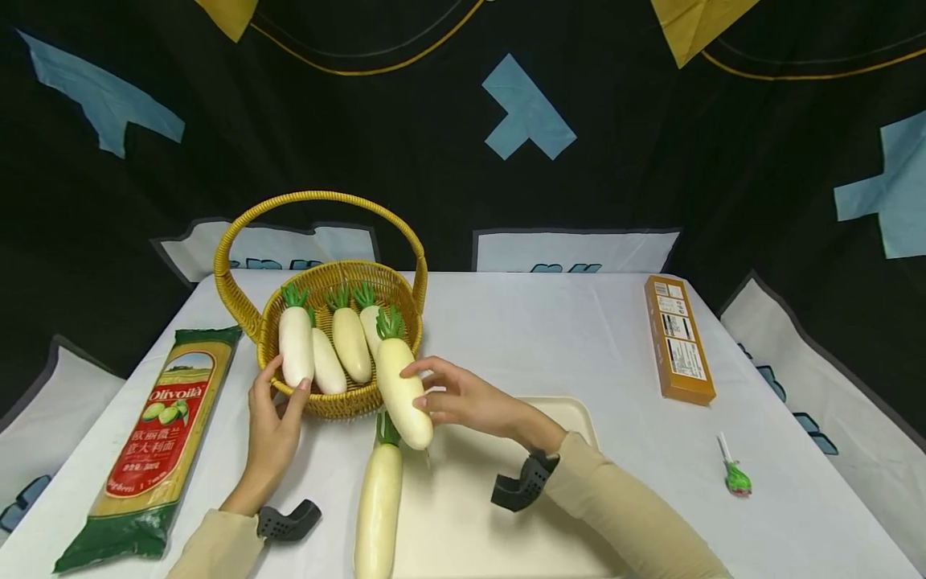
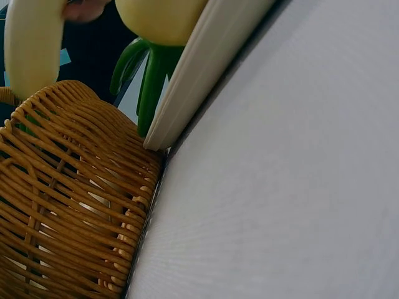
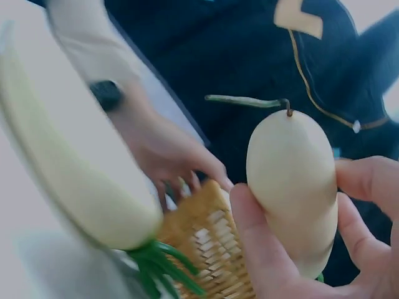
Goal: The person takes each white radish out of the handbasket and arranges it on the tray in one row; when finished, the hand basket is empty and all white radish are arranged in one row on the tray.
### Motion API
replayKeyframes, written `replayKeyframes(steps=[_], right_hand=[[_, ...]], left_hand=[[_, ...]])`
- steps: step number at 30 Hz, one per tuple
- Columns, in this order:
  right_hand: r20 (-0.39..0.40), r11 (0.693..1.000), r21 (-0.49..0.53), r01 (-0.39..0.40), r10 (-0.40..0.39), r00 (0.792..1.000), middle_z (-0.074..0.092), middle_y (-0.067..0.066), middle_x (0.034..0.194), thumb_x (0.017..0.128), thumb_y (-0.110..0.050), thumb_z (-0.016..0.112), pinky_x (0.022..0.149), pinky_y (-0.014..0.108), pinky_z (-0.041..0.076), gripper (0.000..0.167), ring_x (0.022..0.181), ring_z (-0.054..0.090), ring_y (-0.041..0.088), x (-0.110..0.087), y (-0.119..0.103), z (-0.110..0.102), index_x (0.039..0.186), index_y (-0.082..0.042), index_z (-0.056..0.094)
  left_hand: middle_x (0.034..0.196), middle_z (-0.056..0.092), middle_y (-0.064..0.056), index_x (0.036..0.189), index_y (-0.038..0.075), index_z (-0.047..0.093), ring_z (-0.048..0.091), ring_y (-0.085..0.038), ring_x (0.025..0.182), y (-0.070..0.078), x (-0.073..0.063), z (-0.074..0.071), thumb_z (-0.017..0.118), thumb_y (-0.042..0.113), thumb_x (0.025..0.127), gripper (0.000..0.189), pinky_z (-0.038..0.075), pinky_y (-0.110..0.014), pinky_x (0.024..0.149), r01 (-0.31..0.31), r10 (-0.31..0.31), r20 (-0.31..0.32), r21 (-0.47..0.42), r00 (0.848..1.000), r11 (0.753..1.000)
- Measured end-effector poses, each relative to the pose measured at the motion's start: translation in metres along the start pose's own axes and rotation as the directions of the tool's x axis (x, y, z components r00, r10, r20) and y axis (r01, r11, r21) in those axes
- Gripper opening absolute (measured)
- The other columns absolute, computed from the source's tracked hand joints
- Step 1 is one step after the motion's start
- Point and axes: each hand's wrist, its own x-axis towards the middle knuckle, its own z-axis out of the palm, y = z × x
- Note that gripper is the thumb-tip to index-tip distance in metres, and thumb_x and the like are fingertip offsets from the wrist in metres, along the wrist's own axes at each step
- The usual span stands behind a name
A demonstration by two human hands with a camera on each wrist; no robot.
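At the basket's front right edge, my right hand (image 1: 470, 402) grips a white radish (image 1: 400, 386) between thumb and fingers. Its green leafy end points up over the rim, while its thin root (image 3: 249, 101) shows in the right wrist view. My left hand (image 1: 273, 426) holds the front left rim of the yellow wicker basket (image 1: 340, 408), its fingertips beside a white radish (image 1: 295, 342) inside. Several more radishes (image 1: 350, 346) lie in the basket. Another radish (image 1: 379, 511) lies on the left edge of the beige tray (image 1: 492, 515), leaves toward the basket.
A spaghetti packet (image 1: 159, 434) lies left of the basket. On the right side of the white table (image 1: 535, 338) are an orange-brown box (image 1: 678, 342) and a green-wrapped lollipop (image 1: 736, 476). The basket's tall handle (image 1: 321, 195) arches above it. A dark cloth hangs behind.
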Motion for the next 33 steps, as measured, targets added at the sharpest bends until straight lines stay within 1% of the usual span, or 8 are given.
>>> replayKeyframes(steps=[3, 5, 10, 15, 20, 24, 27, 33], right_hand=[[0.004, 1.0, -0.003, -0.018, 0.018, 1.0, 0.045, 0.011, 0.119, 0.089, -0.012, 0.056, 0.083, 0.029, 0.049, 0.038, 0.094, 0.054, 0.012, -0.022, 0.006, 0.009, 0.125, -0.017, 0.044], [0.005, 1.0, 0.01, -0.003, 0.003, 1.0, 0.045, 0.009, 0.118, 0.089, -0.011, 0.057, 0.079, 0.025, 0.048, 0.038, 0.092, 0.054, 0.011, -0.035, 0.011, 0.015, 0.124, -0.014, 0.045], [-0.001, 0.997, 0.051, 0.052, -0.052, 0.999, 0.045, 0.006, 0.107, 0.087, -0.008, 0.058, 0.072, 0.019, 0.045, 0.038, 0.081, 0.053, 0.003, -0.064, 0.024, 0.032, 0.123, -0.005, 0.045], [-0.026, 0.996, 0.085, 0.015, -0.013, 1.0, 0.042, 0.004, 0.1, 0.086, -0.011, 0.059, 0.07, 0.019, 0.048, 0.039, 0.074, 0.052, 0.0, -0.082, 0.035, 0.046, 0.122, -0.006, 0.046], [-0.047, 0.997, 0.064, -0.037, 0.04, 0.998, 0.041, 0.002, 0.093, 0.087, -0.015, 0.06, 0.066, 0.017, 0.047, 0.038, 0.069, 0.051, -0.001, -0.088, 0.046, 0.057, 0.122, -0.011, 0.048], [-0.092, 0.998, -0.052, -0.029, 0.024, 0.995, 0.044, 0.002, 0.096, 0.086, -0.018, 0.061, 0.067, 0.015, 0.045, 0.035, 0.075, 0.052, 0.0, -0.088, 0.054, 0.065, 0.12, -0.016, 0.051], [-0.124, 0.991, -0.134, -0.014, -0.002, 0.992, 0.043, 0.005, 0.1, 0.086, -0.02, 0.062, 0.071, 0.016, 0.047, 0.034, 0.083, 0.052, 0.004, -0.087, 0.058, 0.07, 0.119, -0.018, 0.053], [-0.09, 0.982, -0.188, 0.003, -0.02, 0.996, 0.038, 0.004, 0.099, 0.087, -0.024, 0.06, 0.072, 0.015, 0.047, 0.036, 0.087, 0.047, 0.006, -0.085, 0.059, 0.073, 0.123, -0.021, 0.052]], left_hand=[[0.145, 0.018, -0.013, 0.144, 0.016, 0.019, 0.028, -0.03, 0.13, -0.001, 0.0, 0.001, 0.049, 0.021, 0.093, 0.059, 0.033, -0.039, 0.099, 0.002, -0.002, 0.0, -0.005, 1.0, 1.0], [0.145, 0.018, -0.013, 0.143, 0.015, 0.02, 0.028, -0.03, 0.13, -0.001, 0.0, 0.001, 0.049, 0.02, 0.093, 0.058, 0.033, -0.04, 0.099, -0.002, 0.002, -0.001, -0.007, 1.0, 1.0], [0.144, 0.019, -0.013, 0.143, 0.014, 0.021, 0.029, -0.03, 0.13, 0.0, -0.002, 0.003, 0.048, 0.02, 0.093, 0.057, 0.033, -0.043, 0.099, -0.015, 0.014, -0.005, -0.014, 1.0, 1.0], [0.144, 0.019, -0.015, 0.143, 0.014, 0.02, 0.028, -0.033, 0.13, 0.0, -0.004, 0.002, 0.048, 0.02, 0.093, 0.058, 0.031, -0.049, 0.1, -0.009, 0.009, -0.007, -0.017, 1.0, 1.0], [0.146, 0.017, -0.015, 0.144, 0.015, 0.019, 0.027, -0.035, 0.131, -0.002, -0.003, 0.001, 0.048, 0.021, 0.093, 0.059, 0.03, -0.051, 0.101, -0.014, 0.014, 0.004, -0.018, 1.0, 1.0], [0.146, 0.016, -0.014, 0.144, 0.015, 0.019, 0.027, -0.034, 0.131, -0.002, -0.003, 0.0, 0.048, 0.02, 0.093, 0.059, 0.03, -0.05, 0.1, -0.019, 0.019, 0.006, -0.017, 1.0, 1.0], [0.146, 0.016, -0.014, 0.144, 0.014, 0.018, 0.026, -0.034, 0.131, -0.001, -0.002, 0.0, 0.048, 0.02, 0.093, 0.059, 0.03, -0.051, 0.101, -0.021, 0.022, 0.01, -0.021, 1.0, 1.0], [0.146, 0.016, -0.015, 0.144, 0.014, 0.018, 0.025, -0.036, 0.132, 0.0, -0.002, -0.001, 0.049, 0.02, 0.093, 0.059, 0.029, -0.053, 0.101, -0.025, 0.025, 0.006, -0.016, 1.0, 1.0]])
